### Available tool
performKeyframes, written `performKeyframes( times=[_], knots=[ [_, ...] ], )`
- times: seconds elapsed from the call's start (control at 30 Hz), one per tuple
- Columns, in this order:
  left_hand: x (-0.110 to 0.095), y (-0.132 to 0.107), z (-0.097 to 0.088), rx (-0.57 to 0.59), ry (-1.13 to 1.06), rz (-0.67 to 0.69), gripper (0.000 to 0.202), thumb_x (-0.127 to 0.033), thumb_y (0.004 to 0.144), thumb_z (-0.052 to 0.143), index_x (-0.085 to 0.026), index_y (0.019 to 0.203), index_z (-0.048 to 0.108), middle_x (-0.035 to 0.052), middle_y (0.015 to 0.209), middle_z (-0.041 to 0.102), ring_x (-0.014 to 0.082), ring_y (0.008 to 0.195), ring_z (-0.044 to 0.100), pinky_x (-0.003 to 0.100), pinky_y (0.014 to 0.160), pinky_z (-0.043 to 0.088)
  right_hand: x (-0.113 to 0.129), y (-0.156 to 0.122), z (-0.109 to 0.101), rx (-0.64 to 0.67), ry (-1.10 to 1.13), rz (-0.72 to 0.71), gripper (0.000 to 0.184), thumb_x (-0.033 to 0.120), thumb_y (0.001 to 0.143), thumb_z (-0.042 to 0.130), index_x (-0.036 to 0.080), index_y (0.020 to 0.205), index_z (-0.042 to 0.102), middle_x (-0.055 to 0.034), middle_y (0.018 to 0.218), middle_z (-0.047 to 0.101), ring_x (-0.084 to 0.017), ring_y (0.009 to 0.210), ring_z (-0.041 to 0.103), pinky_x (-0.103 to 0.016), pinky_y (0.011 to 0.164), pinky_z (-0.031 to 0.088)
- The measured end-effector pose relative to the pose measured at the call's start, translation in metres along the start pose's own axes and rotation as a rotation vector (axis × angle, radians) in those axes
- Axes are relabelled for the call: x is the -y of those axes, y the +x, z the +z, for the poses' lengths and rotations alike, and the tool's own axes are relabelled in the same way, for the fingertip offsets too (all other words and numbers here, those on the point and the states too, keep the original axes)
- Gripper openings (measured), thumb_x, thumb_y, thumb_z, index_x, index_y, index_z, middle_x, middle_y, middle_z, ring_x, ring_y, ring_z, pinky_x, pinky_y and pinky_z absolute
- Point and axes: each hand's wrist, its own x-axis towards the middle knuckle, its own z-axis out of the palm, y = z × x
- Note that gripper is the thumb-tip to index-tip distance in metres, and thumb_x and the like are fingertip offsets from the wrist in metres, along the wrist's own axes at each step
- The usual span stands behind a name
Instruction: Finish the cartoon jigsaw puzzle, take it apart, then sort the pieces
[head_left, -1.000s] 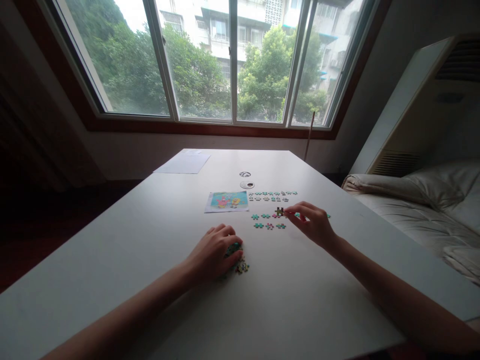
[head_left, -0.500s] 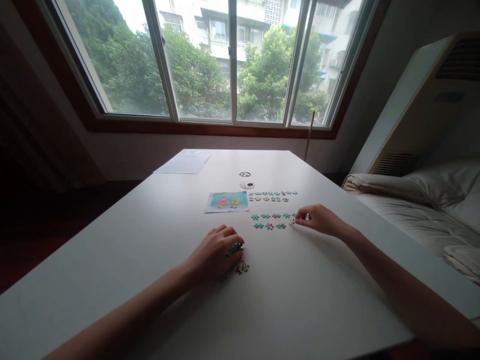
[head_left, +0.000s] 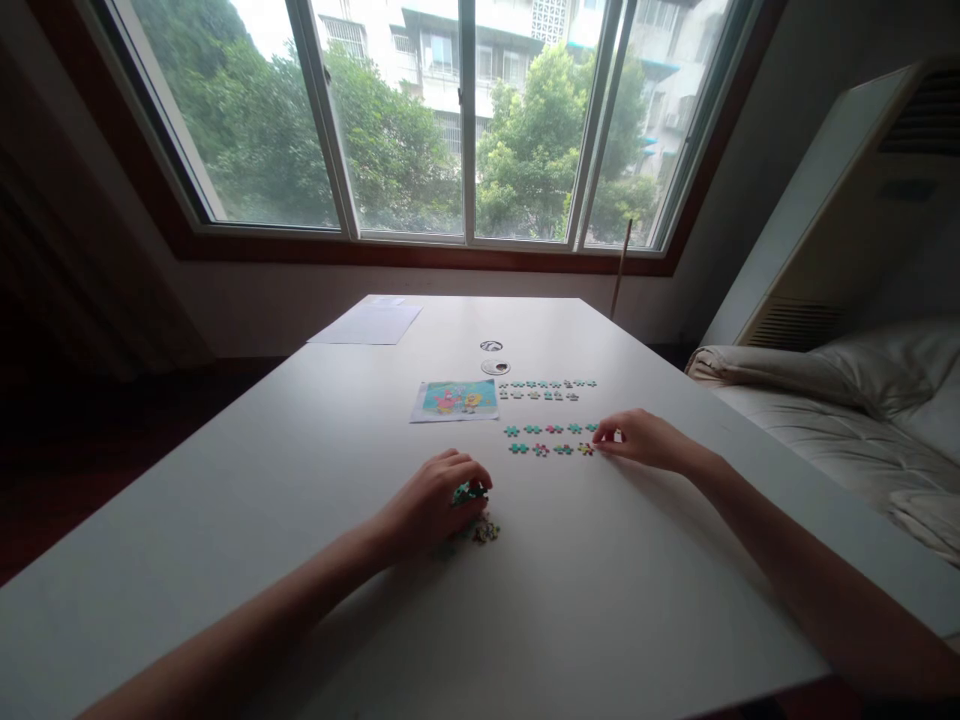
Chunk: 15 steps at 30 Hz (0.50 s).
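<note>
My left hand (head_left: 427, 505) rests on the white table (head_left: 300, 480) with its fingers curled around a teal puzzle piece (head_left: 469, 492), beside a small heap of loose pieces (head_left: 485, 529). My right hand (head_left: 641, 438) lies on the table further right. Its fingertips are pinched together at the right end of two short rows of puzzle pieces (head_left: 551, 439), touching the last piece (head_left: 586, 449) of the nearer row. A colourful reference picture (head_left: 455, 399) lies behind the rows.
Two more rows of small pieces (head_left: 546, 389) lie past the picture, next to two round cable holes (head_left: 495, 367). A sheet of paper (head_left: 367, 323) sits at the far left of the table. A bed with a quilt (head_left: 840, 390) stands on the right, windows behind.
My right hand carried a piece from above the rows down to the right end of the nearer row, where it now lies. My left hand curled tighter around a teal piece.
</note>
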Motion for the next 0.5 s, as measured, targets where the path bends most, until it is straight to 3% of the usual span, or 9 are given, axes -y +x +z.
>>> performKeyframes(
  times=[0.17, 0.33, 0.5],
  knots=[
    [0.000, 0.005, -0.003, -0.121, -0.142, -0.167, 0.006, -0.021, 0.074, 0.056, -0.017, 0.075, 0.060, 0.0001, 0.070, 0.060, 0.0119, 0.066, 0.052, 0.022, 0.060, 0.040, 0.030, -0.004, 0.007, -0.231, 0.021, -0.083, 0.016, 0.026, 0.079, 0.050, 0.023, 0.081, 0.065, 0.0008, 0.071, 0.065, -0.009, 0.057, 0.054, -0.019, 0.055, 0.037],
    [-0.004, 0.009, -0.003, -0.182, -0.440, -0.347, 0.016, -0.030, 0.073, 0.057, -0.015, 0.078, 0.061, 0.0020, 0.071, 0.063, 0.0119, 0.063, 0.054, 0.022, 0.055, 0.040, 0.076, -0.011, 0.028, -0.269, 0.146, -0.235, 0.014, 0.023, 0.080, 0.050, 0.023, 0.083, 0.064, 0.0024, 0.072, 0.065, -0.006, 0.054, 0.053, -0.018, 0.057, 0.039],
    [-0.018, 0.011, 0.001, -0.220, -0.653, -0.409, 0.022, -0.033, 0.069, 0.063, -0.013, 0.078, 0.060, 0.0039, 0.074, 0.063, 0.0140, 0.068, 0.057, 0.025, 0.061, 0.045, 0.112, -0.018, 0.045, -0.373, 0.244, -0.192, 0.013, 0.032, 0.078, 0.055, 0.024, 0.085, 0.062, 0.0040, 0.067, 0.063, -0.007, 0.053, 0.052, -0.019, 0.057, 0.039]
  ],
)
